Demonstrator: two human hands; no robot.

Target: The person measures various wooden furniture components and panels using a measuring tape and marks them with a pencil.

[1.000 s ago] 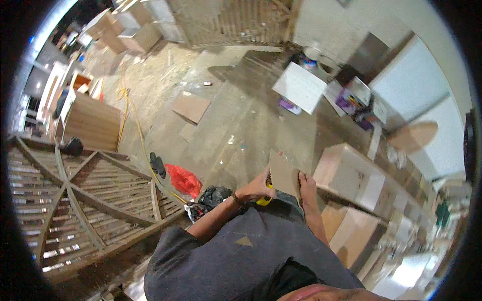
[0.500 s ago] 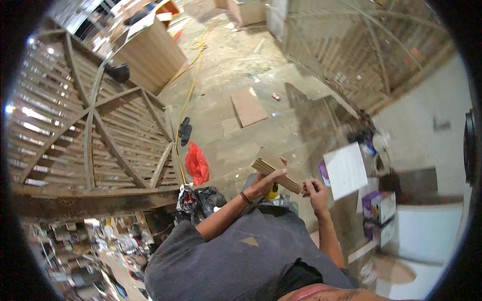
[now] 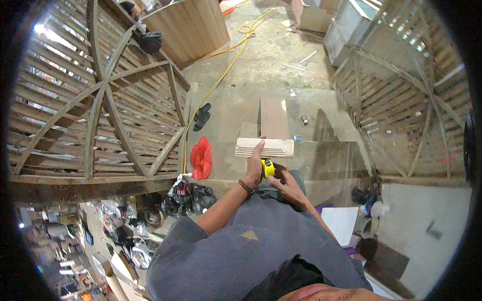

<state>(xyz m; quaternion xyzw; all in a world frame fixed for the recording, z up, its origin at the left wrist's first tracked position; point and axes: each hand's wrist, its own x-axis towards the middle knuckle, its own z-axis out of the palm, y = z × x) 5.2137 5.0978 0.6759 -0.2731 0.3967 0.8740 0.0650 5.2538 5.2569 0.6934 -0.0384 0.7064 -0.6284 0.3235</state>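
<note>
A short piece of pale wood with long parallel grooves (image 3: 264, 148) lies crosswise in my left hand (image 3: 255, 168). My left thumb presses on its grooved face while the fingers pass behind it. Just below the wood is a yellow tape measure (image 3: 268, 169) with a dark patch on top, right beside the left palm. My right hand (image 3: 288, 186) grips the tape measure from the right, thumb at its lower edge; its other fingers are partly hidden behind it.
Slatted wooden gates (image 3: 95, 100) stand left and right. A red plastic bag (image 3: 202, 158), black bags (image 3: 193, 198), dark sandals (image 3: 202, 118) and a yellow hose (image 3: 221, 75) lie on the left. Flat boards (image 3: 273, 118) rest on the concrete ahead; a white panel (image 3: 339, 226) is at right.
The grooved wood has turned from slanting to nearly level. My right hand has left its far end and come in to the tape measure, which shows more fully. The view has swung right.
</note>
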